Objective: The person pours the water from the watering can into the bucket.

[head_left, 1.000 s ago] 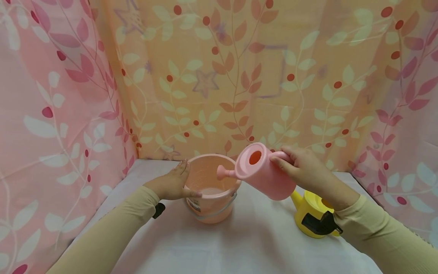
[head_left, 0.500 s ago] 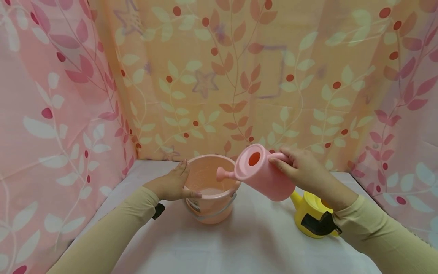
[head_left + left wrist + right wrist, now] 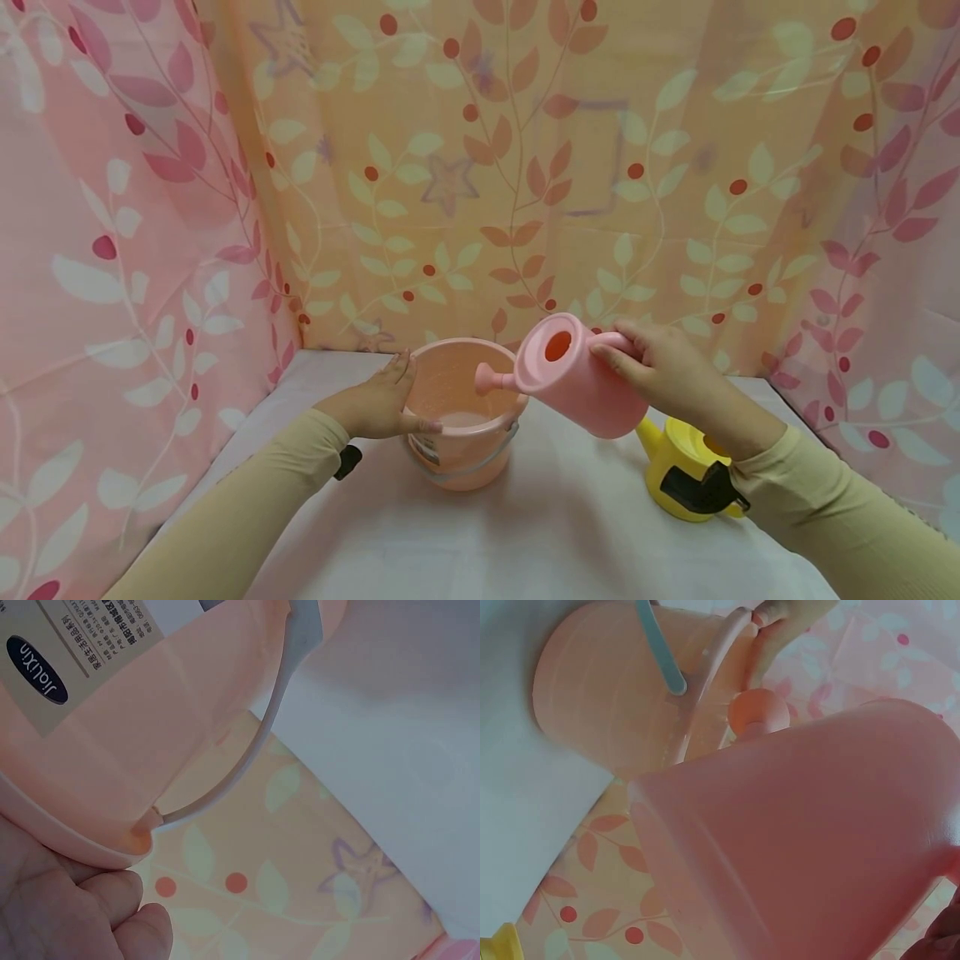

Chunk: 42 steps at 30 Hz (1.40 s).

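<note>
Head: tilting pink watering can [image 3: 592, 396] with right hand [image 3: 671, 367] curled round handle [image 3: 610, 339], aiming spout [image 3: 493, 379] over bucket [image 3: 465, 450] on table [image 3: 465, 550]. Left wrist: gripping rim [image 3: 75, 844] with curled left hand [image 3: 67, 915]. Right wrist: showing no visible stream; apparently being mid-pour, not yet setting down.

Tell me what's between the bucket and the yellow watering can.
In the head view, the pink watering can, held tilted by the right hand, is between the two; the white surface visible below it is bare.

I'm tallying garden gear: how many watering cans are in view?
2: the pink watering can tilted in the right hand, its spout over the bucket, and the yellow one on the white surface, partly hidden.
</note>
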Each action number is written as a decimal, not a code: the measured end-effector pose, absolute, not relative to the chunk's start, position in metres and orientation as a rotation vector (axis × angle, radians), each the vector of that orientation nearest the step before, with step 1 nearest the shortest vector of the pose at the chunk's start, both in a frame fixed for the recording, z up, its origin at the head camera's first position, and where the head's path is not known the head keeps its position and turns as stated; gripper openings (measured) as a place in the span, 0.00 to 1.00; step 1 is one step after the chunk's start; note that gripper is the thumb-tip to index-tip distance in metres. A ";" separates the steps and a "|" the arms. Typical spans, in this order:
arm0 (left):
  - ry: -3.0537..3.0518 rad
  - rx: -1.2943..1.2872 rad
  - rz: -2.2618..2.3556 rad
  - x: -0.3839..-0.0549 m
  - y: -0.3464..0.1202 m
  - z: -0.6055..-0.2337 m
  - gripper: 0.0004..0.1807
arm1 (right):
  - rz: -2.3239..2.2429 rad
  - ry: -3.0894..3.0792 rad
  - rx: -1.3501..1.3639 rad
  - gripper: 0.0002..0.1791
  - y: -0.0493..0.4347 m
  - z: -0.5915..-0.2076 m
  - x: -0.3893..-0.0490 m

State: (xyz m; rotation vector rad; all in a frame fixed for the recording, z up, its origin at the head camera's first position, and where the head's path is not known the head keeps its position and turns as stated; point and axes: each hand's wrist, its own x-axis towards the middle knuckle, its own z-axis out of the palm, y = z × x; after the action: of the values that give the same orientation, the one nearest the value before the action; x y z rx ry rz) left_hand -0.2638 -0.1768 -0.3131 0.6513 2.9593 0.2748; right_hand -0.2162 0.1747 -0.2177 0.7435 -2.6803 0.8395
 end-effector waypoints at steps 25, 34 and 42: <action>2.972 0.664 0.266 -0.264 -0.177 -0.313 0.66 | 0.804 -2.659 0.753 0.14 0.173 -0.219 -0.216; 2.965 0.652 0.257 -0.264 -0.176 -0.314 0.66 | 0.816 -2.665 0.749 0.14 0.174 -0.219 -0.215; 2.970 0.653 0.261 -0.264 -0.177 -0.315 0.66 | 0.793 -2.654 0.760 0.13 0.174 -0.220 -0.216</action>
State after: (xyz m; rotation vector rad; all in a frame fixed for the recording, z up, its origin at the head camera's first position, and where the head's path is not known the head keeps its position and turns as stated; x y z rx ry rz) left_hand -0.2641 -0.1768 -0.3148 0.6534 2.9698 0.2610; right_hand -0.2157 0.1737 -0.2195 0.7604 -2.6540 0.7931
